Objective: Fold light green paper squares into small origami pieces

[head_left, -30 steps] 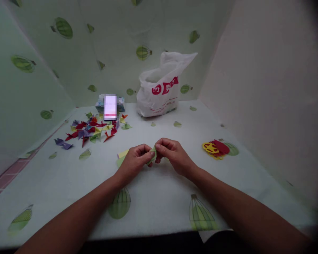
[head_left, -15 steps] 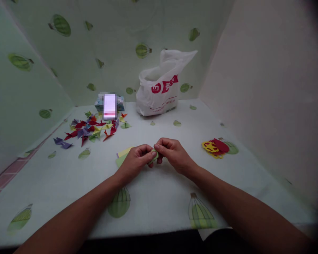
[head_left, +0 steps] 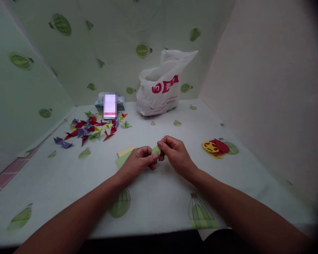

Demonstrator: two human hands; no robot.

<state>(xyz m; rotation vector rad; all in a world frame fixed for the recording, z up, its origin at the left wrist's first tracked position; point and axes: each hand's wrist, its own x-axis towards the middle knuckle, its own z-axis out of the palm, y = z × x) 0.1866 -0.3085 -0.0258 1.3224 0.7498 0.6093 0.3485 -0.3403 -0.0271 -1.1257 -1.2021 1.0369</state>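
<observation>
A white plastic shopping bag, contents hidden, stands on the worktop beyond the left hand and right hand, a tissue box to their left. Both hands pinch a folded green paper between them.
</observation>
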